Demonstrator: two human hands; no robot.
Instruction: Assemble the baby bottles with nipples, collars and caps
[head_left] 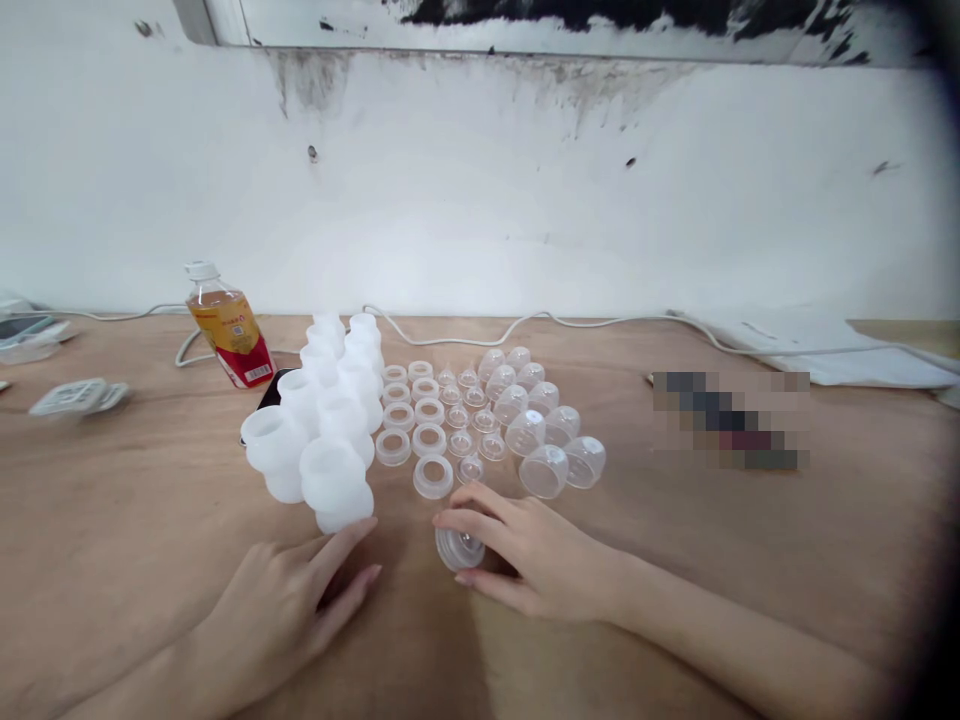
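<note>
My right hand (525,550) grips a clear ring with a nipple (459,550) seated in it, fingers over the far side and thumb at the near side. My left hand (292,590) rests low over the table, thumb and index finger apart with nothing between them. Its index fingertip is close to the nearest milky white bottle (337,485); whether they touch I cannot tell. Beyond my hands stand rows of parts: translucent collar rings (433,477), clear nipples (491,447) and clear dome caps (544,470).
A drink bottle (234,335) stands behind the white bottles, beside a dark flat object (274,388) partly hidden. White plastic pieces (71,397) lie at the left. A white cable (465,340) runs along the wall. A blurred-out item (724,420) and white sheets (795,345) are at the right.
</note>
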